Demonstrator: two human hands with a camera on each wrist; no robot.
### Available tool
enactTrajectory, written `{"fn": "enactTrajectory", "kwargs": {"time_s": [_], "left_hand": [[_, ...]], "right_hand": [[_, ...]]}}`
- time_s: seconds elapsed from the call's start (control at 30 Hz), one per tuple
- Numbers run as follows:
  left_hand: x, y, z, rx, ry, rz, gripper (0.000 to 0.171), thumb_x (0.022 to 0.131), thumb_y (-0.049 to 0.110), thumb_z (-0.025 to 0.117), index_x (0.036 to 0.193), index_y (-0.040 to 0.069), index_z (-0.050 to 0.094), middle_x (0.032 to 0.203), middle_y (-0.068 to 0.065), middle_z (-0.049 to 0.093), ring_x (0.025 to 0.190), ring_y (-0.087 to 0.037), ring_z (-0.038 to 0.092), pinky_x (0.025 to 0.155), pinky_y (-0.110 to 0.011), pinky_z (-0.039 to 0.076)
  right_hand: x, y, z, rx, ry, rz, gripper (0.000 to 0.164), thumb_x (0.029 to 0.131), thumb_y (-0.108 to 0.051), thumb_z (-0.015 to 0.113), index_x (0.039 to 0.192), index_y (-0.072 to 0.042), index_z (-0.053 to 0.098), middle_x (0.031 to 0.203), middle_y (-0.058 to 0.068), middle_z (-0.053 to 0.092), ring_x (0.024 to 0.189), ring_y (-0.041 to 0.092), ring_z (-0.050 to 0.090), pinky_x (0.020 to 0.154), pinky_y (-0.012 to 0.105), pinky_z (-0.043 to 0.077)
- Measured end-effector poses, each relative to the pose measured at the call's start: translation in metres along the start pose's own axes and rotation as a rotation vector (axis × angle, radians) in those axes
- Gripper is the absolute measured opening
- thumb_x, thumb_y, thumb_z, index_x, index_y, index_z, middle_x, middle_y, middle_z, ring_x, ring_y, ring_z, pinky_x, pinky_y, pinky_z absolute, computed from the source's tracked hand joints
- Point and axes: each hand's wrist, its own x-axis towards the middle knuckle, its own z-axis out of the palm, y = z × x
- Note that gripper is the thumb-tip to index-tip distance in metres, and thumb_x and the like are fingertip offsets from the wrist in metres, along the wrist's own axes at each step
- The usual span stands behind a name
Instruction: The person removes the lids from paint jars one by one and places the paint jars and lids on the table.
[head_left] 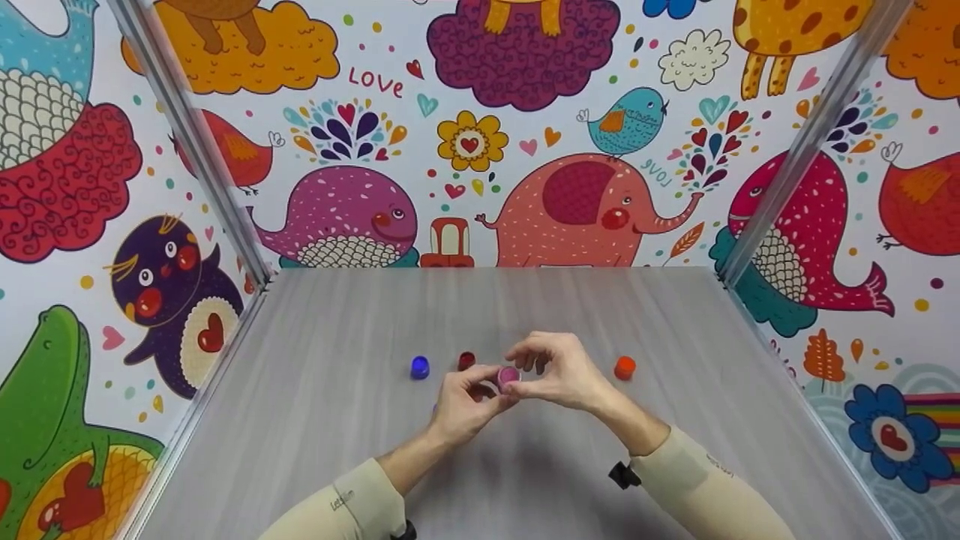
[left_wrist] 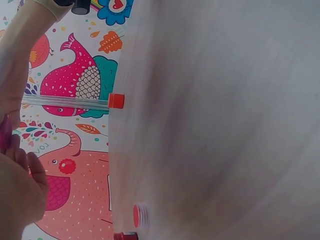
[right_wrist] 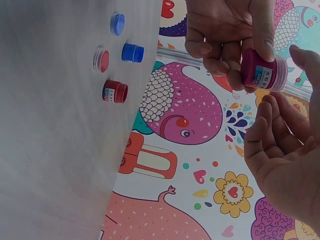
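My left hand (head_left: pixel 466 405) grips a small magenta paint jar (right_wrist: pixel 259 71) between thumb and fingers, raised over the table. The jar has a label and a ribbed lid (right_wrist: pixel 281 74) on it. Around the lid end, my right hand (head_left: pixel 562 371) has its fingers spread and loosely bent. In the right wrist view the right hand (right_wrist: pixel 285 135) looks slightly apart from the lid; contact is hard to tell. Only an edge of the jar (left_wrist: pixel 5 134) shows beside my left hand (left_wrist: pixel 22 187) in the left wrist view.
On the grey table (head_left: pixel 337 450) stand a blue jar (head_left: pixel 420 367), a dark red jar (head_left: pixel 466 361) and, to the right, an orange jar (head_left: pixel 625 367). A blue lid (right_wrist: pixel 117 24) and a red lid (right_wrist: pixel 101 60) lie near the first two. Printed panels enclose the table.
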Motion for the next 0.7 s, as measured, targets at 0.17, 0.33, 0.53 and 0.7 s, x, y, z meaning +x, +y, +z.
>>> {"fn": "enactTrajectory", "kwargs": {"time_s": [0.17,0.33,0.53,0.7], "left_hand": [[-0.0001,0.0016,0.0006,0.001,0.017,-0.020,0.030,0.092,0.011,0.093,0.121,0.008,0.086,0.104,-0.019,0.083,0.090,-0.006,0.074,0.082,-0.024,0.065],[-0.0006,0.0016,-0.0008,0.002,0.016,-0.016,0.028,0.094,0.014,0.091,0.121,0.009,0.086,0.105,-0.018,0.083,0.091,-0.013,0.076,0.082,-0.025,0.065],[0.0012,0.0029,-0.0019,0.011,0.017,-0.020,0.029,0.095,0.015,0.092,0.122,0.010,0.086,0.107,-0.016,0.085,0.092,-0.009,0.076,0.083,-0.027,0.066],[0.0020,0.0012,-0.0021,0.009,0.017,-0.028,0.030,0.095,0.015,0.091,0.124,0.010,0.086,0.109,-0.015,0.086,0.093,-0.007,0.075,0.083,-0.027,0.066]], "right_hand": [[-0.0032,-0.0004,0.0030,0.031,0.016,0.034,0.029,0.087,-0.028,0.100,0.109,-0.015,0.086,0.092,0.013,0.080,0.078,0.027,0.072,0.070,0.031,0.063],[-0.0040,-0.0022,0.0040,0.038,0.010,0.057,0.026,0.089,-0.030,0.098,0.109,-0.019,0.086,0.092,0.005,0.080,0.075,0.023,0.072,0.069,0.033,0.066],[-0.0014,-0.0038,0.0030,0.033,0.006,0.037,0.021,0.092,-0.029,0.096,0.108,-0.019,0.087,0.092,0.006,0.079,0.078,0.016,0.071,0.073,0.029,0.066],[0.0005,-0.0029,0.0024,0.019,0.010,0.015,0.018,0.091,-0.025,0.096,0.107,-0.020,0.089,0.094,-0.001,0.080,0.084,0.012,0.070,0.076,0.028,0.064]]}}
